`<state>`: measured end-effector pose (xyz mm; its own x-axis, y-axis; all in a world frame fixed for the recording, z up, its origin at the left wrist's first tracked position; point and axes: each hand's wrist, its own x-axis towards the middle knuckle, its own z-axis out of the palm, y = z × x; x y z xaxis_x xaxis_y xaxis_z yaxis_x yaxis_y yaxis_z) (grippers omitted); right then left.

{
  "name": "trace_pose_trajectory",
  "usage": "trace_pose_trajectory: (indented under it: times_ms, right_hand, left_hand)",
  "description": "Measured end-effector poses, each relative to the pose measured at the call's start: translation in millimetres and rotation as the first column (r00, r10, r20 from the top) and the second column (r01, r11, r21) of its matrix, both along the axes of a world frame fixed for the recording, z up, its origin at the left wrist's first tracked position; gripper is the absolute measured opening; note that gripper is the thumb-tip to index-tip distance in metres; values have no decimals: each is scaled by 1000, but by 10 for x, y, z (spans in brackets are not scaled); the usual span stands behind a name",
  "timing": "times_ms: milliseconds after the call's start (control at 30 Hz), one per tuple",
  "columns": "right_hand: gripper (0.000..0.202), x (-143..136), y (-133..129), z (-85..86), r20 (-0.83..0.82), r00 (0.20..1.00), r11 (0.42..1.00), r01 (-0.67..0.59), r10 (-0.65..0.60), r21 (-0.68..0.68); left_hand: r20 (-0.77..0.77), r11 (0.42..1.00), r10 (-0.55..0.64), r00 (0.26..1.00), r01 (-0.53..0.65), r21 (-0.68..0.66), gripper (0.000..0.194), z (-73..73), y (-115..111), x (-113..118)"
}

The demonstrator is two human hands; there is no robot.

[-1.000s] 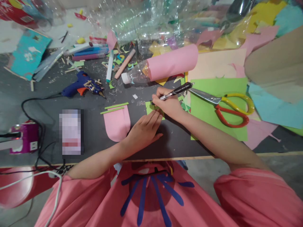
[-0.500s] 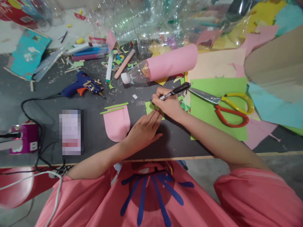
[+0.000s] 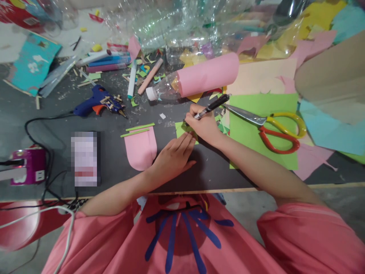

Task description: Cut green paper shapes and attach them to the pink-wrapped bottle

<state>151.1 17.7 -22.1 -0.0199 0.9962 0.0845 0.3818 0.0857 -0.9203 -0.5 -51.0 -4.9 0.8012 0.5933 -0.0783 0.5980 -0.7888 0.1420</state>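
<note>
My right hand (image 3: 203,123) is closed around a black pen (image 3: 212,106), its tip end low over a small green paper piece (image 3: 180,130). Flat on the lower part of that paper rests my left hand (image 3: 176,154), fingers stretched out. Left of it lies a pink rounded paper piece (image 3: 141,152) with two thin green strips (image 3: 139,127) across its top. Behind my hands, a clear bottle wrapped in pink paper (image 3: 208,75) lies on its side. Scissors (image 3: 264,121) with yellow and red handles rest on a green sheet (image 3: 256,160) to the right.
A blue glue gun (image 3: 98,101), a phone (image 3: 85,160) and a purple power block (image 3: 30,165) with cables are at the left. Markers (image 3: 107,62) and paper scraps lie behind. Clear plastic bottles (image 3: 185,23) crowd the back; coloured paper (image 3: 336,129) covers the right.
The pen's upper end has tipped slightly away from me, and my right hand has shifted slightly to the right. My left hand stays where it was on the green paper.
</note>
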Motion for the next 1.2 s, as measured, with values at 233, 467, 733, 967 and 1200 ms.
trace_pose_trajectory:
  times_ms: [233, 467, 733, 967, 1200]
  right_hand:
    - [40, 1, -1, 7, -6, 1000, 1000, -19, 19, 10]
    - [39, 13, 4, -14, -19, 1000, 1000, -12, 12, -6]
    - [36, 4, -5, 1, 10, 1000, 1000, -15, 15, -23]
    - [37, 15, 10, 7, -31, 1000, 1000, -5, 5, -15]
    - [40, 10, 3, -16, -16, 1000, 999, -25, 25, -35]
  left_hand:
    - [6, 999, -11, 1000, 11, 34, 58, -1, 3, 4]
    - [-2, 1000, 1, 1000, -1, -1, 58, 4, 0, 5]
    - [-14, 1000, 0, 1000, 0, -5, 58, 15, 0, 8]
    - [-52, 1000, -5, 999, 5, 3, 57, 40, 0, 14]
    - [-21, 1000, -4, 1000, 4, 13, 58, 27, 6, 5]
